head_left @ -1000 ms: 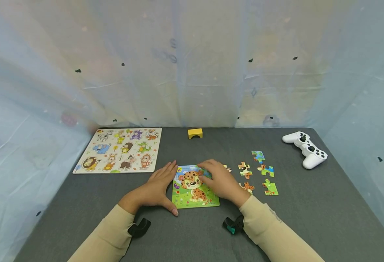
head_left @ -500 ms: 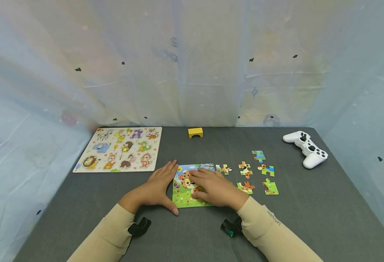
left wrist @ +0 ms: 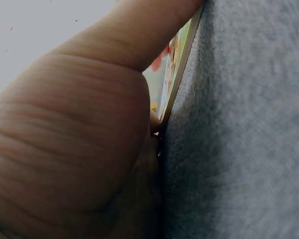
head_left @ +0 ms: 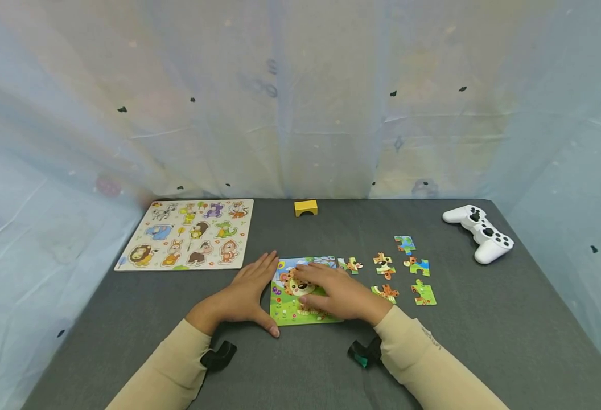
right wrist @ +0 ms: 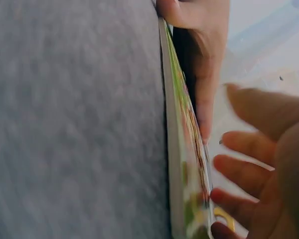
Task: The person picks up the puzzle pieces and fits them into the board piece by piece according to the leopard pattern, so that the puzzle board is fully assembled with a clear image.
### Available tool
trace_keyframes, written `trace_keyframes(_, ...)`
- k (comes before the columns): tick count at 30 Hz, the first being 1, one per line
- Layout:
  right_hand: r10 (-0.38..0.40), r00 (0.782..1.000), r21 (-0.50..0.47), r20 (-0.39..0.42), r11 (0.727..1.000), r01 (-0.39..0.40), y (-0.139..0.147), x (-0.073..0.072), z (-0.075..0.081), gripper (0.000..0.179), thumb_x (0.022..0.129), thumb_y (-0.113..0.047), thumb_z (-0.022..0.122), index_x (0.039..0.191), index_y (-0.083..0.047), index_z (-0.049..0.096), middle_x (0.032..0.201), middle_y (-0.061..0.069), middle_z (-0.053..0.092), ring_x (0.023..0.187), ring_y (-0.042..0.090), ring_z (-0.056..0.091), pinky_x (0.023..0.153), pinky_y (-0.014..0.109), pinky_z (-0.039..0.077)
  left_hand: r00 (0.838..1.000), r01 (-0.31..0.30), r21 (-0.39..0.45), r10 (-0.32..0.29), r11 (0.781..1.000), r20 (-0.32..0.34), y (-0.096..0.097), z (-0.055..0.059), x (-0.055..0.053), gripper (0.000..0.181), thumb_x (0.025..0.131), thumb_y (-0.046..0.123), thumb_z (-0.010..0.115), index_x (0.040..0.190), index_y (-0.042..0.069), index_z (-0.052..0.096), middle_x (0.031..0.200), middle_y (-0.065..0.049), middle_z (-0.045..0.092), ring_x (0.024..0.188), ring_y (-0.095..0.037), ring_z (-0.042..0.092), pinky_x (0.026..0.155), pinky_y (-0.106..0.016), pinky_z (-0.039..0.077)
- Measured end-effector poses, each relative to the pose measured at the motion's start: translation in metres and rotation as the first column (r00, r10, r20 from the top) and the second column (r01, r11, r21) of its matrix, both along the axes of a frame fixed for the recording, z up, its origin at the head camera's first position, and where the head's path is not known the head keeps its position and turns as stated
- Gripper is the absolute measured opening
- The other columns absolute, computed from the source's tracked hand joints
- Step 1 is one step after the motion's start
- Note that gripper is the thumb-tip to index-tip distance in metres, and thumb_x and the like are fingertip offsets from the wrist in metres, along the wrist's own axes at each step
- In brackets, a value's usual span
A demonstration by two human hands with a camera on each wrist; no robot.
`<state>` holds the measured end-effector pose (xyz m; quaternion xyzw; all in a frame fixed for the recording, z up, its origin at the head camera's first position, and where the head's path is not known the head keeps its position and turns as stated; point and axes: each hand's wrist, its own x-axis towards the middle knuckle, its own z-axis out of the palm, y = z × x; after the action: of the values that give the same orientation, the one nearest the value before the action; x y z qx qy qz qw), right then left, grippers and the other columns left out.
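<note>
A small jigsaw board (head_left: 284, 312) with a spotted leopard cub on green grass lies flat in front of the person in the head view. Along its left side rests the left hand (head_left: 244, 297), fingers straight, thumb stretched to the near left corner. The right hand (head_left: 342, 296) is over the board's right half and covers part of the leopard. Its fingers (right wrist: 244, 172) are spread and loosely extended in the right wrist view, with nothing held between them. The left wrist view shows the left palm (left wrist: 74, 134) close beside the board's edge (left wrist: 182, 64).
Several loose jigsaw pieces (head_left: 384, 265) lie right of the board, one (head_left: 350, 265) near its right edge. At the back left lies an animal peg board (head_left: 185, 236). A yellow arch block (head_left: 305, 208) stands at the back, a white game controller (head_left: 478, 233) far right.
The right hand has shifted left and a little nearer the person over the board, its fingers spreading. A loose piece beside the board now shows more fully. The left hand has stayed put.
</note>
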<state>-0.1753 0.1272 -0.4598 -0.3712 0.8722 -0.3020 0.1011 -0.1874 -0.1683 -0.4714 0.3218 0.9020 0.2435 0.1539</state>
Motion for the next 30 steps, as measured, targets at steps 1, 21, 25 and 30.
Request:
trace_keyframes(1, 0.003, 1.0, -0.038, 0.011, 0.999, -0.002, 0.001, -0.002, 0.001, 0.064, 0.113, -0.043, 0.061, 0.166, -0.01, 0.049, 0.171, 0.011, 0.042, 0.158, 0.036, 0.033, 0.122, 0.068, 0.027, 1.0, -0.001, 0.001, 0.001, 1.0, -0.001, 0.0, 0.0, 0.0, 0.159, 0.064, 0.072, 0.098, 0.174, -0.001, 0.009, 0.181, -0.017, 0.0, 0.165, -0.036, -0.002, 0.128, -0.063, 0.005)
trace_keyframes(21, -0.072, 0.959, -0.611, 0.275, 0.757, 0.232, 0.069, -0.034, 0.025, 0.053, 0.121, -0.033, 0.041, 0.166, -0.006, 0.045, 0.158, 0.023, 0.051, 0.141, 0.05, 0.051, 0.111, 0.064, 0.044, 1.0, -0.002, -0.006, 0.002, 1.0, -0.015, 0.001, 0.002, 0.001, 0.16, 0.063, 0.071, 0.099, 0.174, -0.001, 0.009, 0.181, -0.017, 0.002, 0.165, -0.036, -0.001, 0.128, -0.063, 0.005)
trace_keyframes(25, -0.065, 0.948, -0.681, 0.31, 0.681, 0.27, 0.087, -0.037, 0.031, 0.06, 0.12, -0.043, 0.035, 0.167, -0.006, 0.041, 0.158, 0.024, 0.05, 0.141, 0.049, 0.05, 0.11, 0.054, 0.046, 1.0, 0.0, -0.009, 0.0, 1.0, -0.014, 0.0, 0.002, 0.001, 0.16, 0.063, 0.071, 0.099, 0.174, 0.0, 0.009, 0.181, -0.017, 0.002, 0.165, -0.035, -0.002, 0.128, -0.062, 0.005)
trace_keyframes(30, -0.047, 0.939, -0.762, 0.341, 0.571, 0.305, 0.109, -0.04, 0.037, 0.071, 0.119, -0.053, 0.033, 0.169, -0.003, 0.037, 0.159, 0.028, 0.047, 0.142, 0.051, 0.045, 0.109, 0.044, 0.047, 1.0, 0.002, -0.014, -0.002, 1.0, -0.016, 0.001, 0.001, 0.001, 0.16, 0.063, 0.072, 0.099, 0.174, -0.001, 0.009, 0.181, -0.017, 0.002, 0.165, -0.036, -0.002, 0.128, -0.063, 0.005)
